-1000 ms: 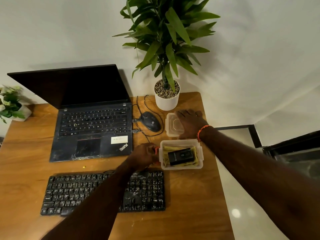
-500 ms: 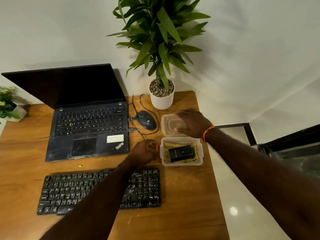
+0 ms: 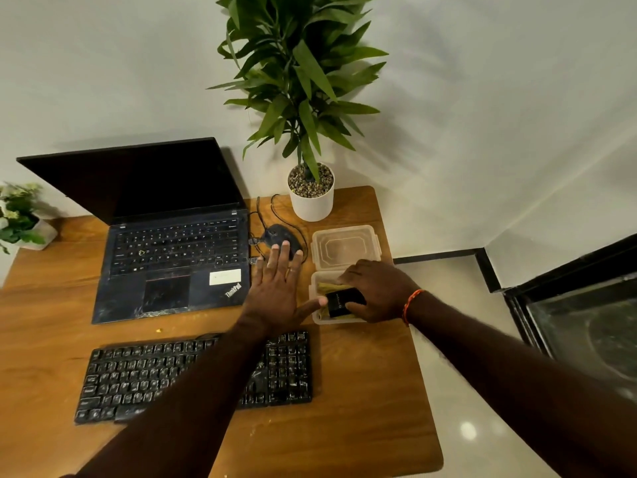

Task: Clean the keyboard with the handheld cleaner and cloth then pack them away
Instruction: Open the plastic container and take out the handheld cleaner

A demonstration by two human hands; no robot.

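**Black cleaner lifted from its clear box**

Black against the yellow cloth (image 3: 327, 288), the handheld cleaner (image 3: 344, 301) lies in the clear plastic box (image 3: 314, 298) at the right of the wooden surface (image 3: 362, 391). My right hand (image 3: 377, 293) reaches into the box, its fingers curled round the cleaner. My left hand (image 3: 279, 291) lies flat beside the box with fingers straight and spread, thumb tip at the box's near-left wall, holding nothing. The lid (image 3: 344, 248) rests apart, just behind the box.

To do this step well, I judge that I should brace the light box with the left thumb so it does not rise with the cleaner, and draw the cleaner straight up, leaving the cloth behind for later. The keyboard (image 3: 193, 374) waits near, partly under my left forearm; the mouse (image 3: 281, 238) and its cable sit just beyond my left fingertips and could be snagged.
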